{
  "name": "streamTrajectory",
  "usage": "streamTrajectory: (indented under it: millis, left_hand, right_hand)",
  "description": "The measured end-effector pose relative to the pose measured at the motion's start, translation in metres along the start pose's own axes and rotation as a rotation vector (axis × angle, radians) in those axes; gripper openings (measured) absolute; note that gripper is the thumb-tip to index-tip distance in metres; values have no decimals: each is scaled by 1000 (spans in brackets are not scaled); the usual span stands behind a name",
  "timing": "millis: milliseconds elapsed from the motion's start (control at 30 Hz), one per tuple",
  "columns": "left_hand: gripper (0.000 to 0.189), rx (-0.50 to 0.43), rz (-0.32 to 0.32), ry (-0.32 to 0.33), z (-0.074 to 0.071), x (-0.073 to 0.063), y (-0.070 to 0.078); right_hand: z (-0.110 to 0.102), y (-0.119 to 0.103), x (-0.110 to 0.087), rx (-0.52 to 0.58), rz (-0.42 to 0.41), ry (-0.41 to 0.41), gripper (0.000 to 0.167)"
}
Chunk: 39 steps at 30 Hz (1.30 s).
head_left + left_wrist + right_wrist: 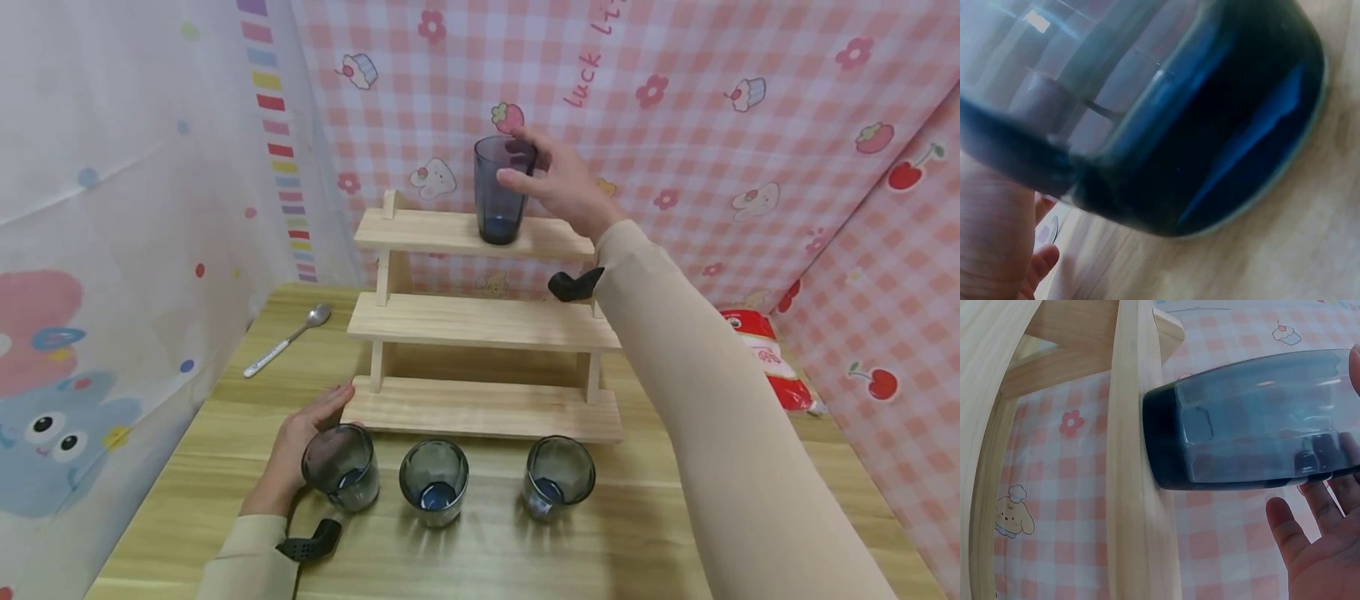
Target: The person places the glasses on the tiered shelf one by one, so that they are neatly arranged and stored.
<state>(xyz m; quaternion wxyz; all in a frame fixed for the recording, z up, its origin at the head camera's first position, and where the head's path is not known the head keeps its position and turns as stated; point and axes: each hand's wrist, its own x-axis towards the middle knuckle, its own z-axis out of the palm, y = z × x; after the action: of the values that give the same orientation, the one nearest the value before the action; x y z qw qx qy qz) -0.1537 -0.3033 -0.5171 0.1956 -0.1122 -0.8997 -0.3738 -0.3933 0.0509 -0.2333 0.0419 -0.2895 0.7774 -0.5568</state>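
Plainly, from the head view, my right hand grips a tall glass near its rim, thumb in front and fingers round the far side. Holding it that high probably leaves the base free to meet the top shelf, where it stands upright. My left hand reaches past the left glass, fingers fairly straight and touching the end of the bottom shelf; I take that as a way to steady the wooden stand against a nudge from above. The middle glass and right glass stand mouth up on the counter, in front of the stand and within easy reach. A spoon lies off to the left, out of the way.

From the left wrist, the dark base of that left glass fills most of the view, so I see only a bit of palm and some fingertips; whether my skin touches the glass, I cannot tell.

From the right wrist, the tall glass's thick base meets the board. One finger stands away from it while others wrap behind, which seems a light hold, suited to smooth glass.
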Motion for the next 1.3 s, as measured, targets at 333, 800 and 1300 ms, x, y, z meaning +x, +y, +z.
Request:
streamTrajectory:
  millis: [333, 800, 1300]
  left_hand:
    - [58, 21, -19, -5, 0, 0, 1]
    - [58, 9, -4, 2, 1, 0, -3]
    - [57, -28, -39, -19, -2, 1, 3]
  right_hand:
    - [6, 2, 2, -1, 23, 25, 75]
    - [6, -35, -48, -164, -91, 96, 80]
    - [8, 48, -243, -70, -308, -164, 72]
